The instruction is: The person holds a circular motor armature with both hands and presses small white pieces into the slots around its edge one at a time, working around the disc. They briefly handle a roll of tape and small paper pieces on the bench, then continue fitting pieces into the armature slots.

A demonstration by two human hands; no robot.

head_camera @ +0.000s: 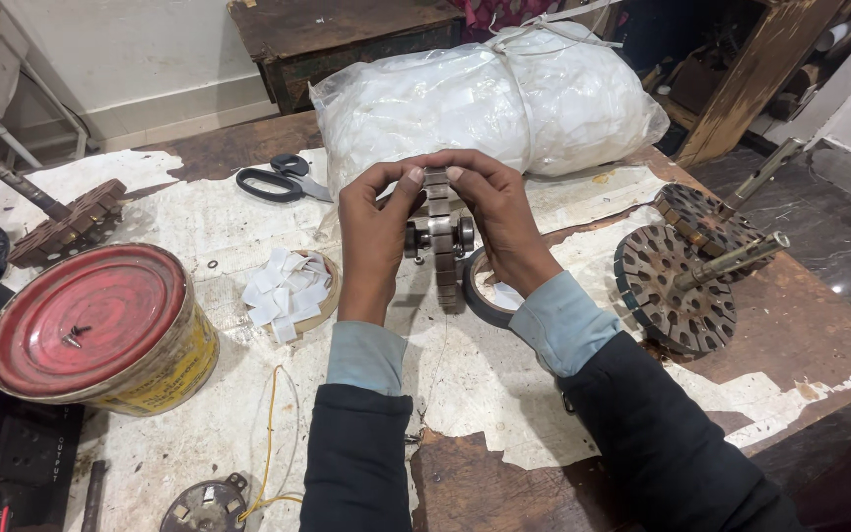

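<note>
Grip of both hands (435, 232) pinches slotted stator core (438, 236)

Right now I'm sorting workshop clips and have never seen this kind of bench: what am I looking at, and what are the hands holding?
This is one view from a camera worn on a person's head, looking down at their own hands. The left hand and right hand together hold a slotted metal motor core upright on its edge, fingertips pinching its top. The worn, paper-covered table carries a red-lidded tin, a small dish of white paper slips, black scissors, a tape roll, a big bag of white material, and more slotted cores on shafts at the right.
</note>
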